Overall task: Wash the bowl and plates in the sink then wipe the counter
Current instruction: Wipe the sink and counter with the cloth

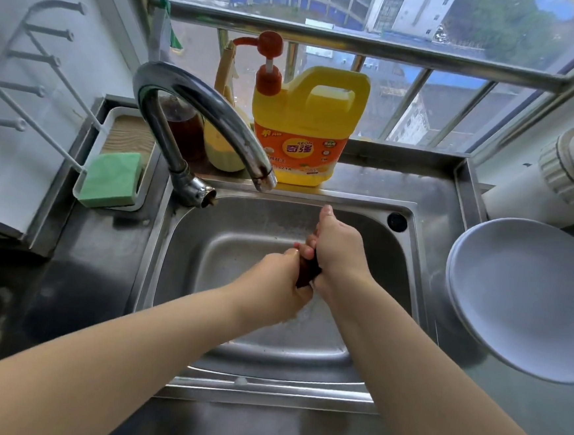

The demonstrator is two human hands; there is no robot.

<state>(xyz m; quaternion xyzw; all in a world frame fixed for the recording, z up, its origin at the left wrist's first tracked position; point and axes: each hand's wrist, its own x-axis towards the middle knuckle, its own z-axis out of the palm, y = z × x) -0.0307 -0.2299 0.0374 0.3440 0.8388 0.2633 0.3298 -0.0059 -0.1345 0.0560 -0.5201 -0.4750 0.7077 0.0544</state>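
Both hands, left hand (282, 278) and right hand (336, 252), have fingers curled tight around a dark cloth (308, 274) over the sink (409, 261). Plates (519, 297) lean on the right surface; a careless elbow could topple them.

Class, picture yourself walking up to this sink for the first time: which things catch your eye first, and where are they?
The yellow detergent jug with its orange pump stands on the ledge behind the sink. Over the basin, the left hand and right hand together grip a small dark object. White plates rest stacked at right.
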